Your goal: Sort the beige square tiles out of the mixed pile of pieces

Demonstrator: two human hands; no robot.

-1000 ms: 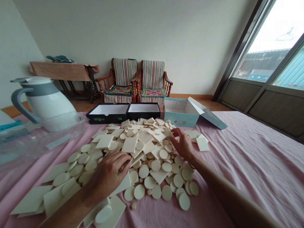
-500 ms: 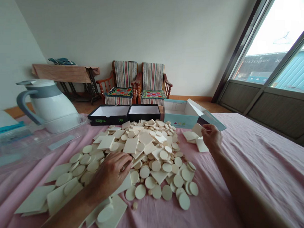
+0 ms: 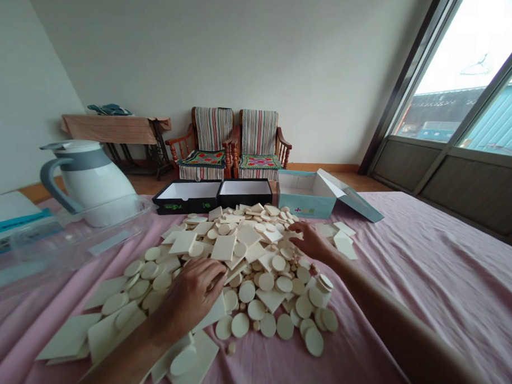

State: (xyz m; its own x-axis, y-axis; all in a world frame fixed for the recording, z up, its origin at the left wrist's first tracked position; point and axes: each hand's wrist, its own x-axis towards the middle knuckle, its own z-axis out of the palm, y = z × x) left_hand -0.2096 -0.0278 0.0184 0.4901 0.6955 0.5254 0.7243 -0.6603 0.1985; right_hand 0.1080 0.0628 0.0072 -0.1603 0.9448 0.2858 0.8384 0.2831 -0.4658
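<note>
My left hand (image 3: pixel 198 289) rests on the left-middle part of a heap of pale wooden pieces. Its fingers are loosely bent, with a gap between thumb and forefinger, and I see nothing held there. Round discs (image 3: pixel 247 291) and square tiles (image 3: pixel 223 247) lie mixed around it. At the heap's right edge, my right hand (image 3: pixel 312 241) reaches in from the right with thumb and forefinger apart, nothing visible between them. Just beyond its wrist lies a small group of square tiles (image 3: pixel 345 244), partly hidden by the hand.
Two black open boxes (image 3: pixel 184 207) and a light blue box (image 3: pixel 308 206) with its lid raised stand behind the heap. At left are a white-grey jug (image 3: pixel 103 184) and a clear plastic tray (image 3: pixel 111 242). A pink cloth (image 3: pixel 421 265) covers the table.
My right hand has let go of a square tile at the small group on the right and moved left to the heap. My left hand stays in place on the pieces.
</note>
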